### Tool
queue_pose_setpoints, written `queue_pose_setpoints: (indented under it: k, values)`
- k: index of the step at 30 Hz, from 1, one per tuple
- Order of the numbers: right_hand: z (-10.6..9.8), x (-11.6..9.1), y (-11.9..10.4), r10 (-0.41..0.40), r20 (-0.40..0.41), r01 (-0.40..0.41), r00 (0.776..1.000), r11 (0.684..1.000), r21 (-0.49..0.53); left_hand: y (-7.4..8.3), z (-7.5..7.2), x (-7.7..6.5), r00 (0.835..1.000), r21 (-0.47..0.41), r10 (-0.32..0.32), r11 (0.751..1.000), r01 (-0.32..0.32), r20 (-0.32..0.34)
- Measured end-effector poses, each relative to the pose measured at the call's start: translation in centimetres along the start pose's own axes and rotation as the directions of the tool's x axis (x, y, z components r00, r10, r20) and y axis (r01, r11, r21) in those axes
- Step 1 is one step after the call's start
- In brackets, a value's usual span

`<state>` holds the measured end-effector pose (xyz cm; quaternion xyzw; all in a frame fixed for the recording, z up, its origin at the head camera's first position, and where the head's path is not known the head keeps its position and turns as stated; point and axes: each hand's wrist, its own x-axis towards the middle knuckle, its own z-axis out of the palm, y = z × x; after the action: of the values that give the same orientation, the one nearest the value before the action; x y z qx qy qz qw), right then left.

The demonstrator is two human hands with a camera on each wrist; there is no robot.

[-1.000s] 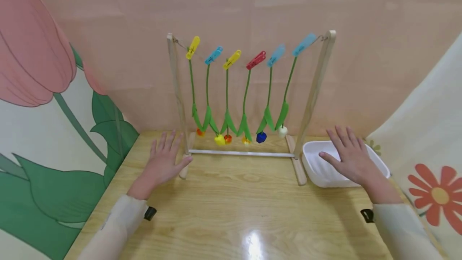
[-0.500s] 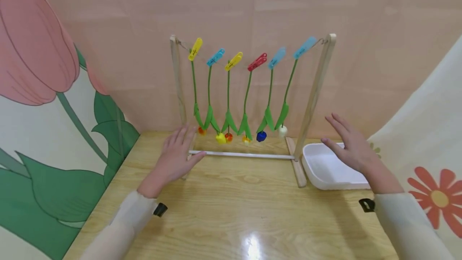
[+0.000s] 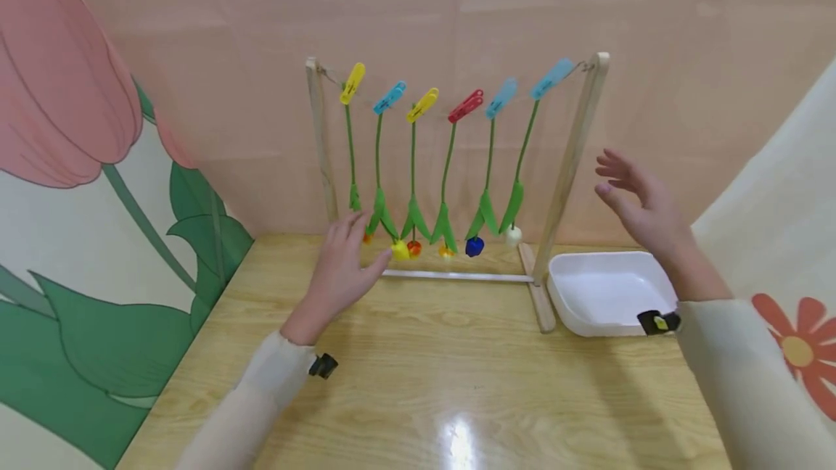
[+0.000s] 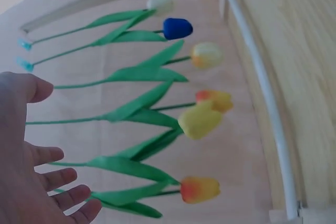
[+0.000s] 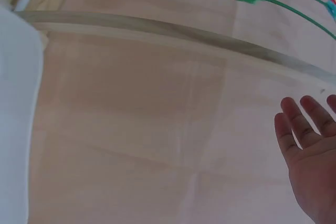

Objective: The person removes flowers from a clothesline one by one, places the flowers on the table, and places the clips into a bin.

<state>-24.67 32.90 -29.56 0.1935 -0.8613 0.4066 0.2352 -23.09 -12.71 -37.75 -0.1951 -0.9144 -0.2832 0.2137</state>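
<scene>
Tulips (image 3: 442, 227): six, heads down, each stem clipped by a clothespin (image 3: 466, 106) to the cord (image 3: 331, 77) of the wooden frame (image 3: 568, 198), near the far edge of the table (image 3: 424, 383).
Left hand (image 3: 339, 267): fingers spread, loosely bent, holding nothing; it overlaps the leftmost tulip in the head view, contact cannot be told.
Right hand (image 3: 653, 209): fingers parted, slightly bent, nothing held; raised outside the frame's right side, a gap visible between them.
White tray (image 3: 604, 278): toward the table's far right corner, beside the frame.
Step in hand: probably a reach toward the clipped tulips, none gripped yet.
Next move: unclipping would likely call for one hand steadying a stem, the other squeezing its clothespin.
</scene>
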Motion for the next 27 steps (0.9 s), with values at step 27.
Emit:
queue_pose_setpoints:
  k: [27]
  values:
    - [-1.6,7.6,-4.3,0.064,-0.135,0.038,0.989,0.769,0.638,6.2,2.0,5.3,0.998,-0.306,0.069,0.95,-0.066,-0.001]
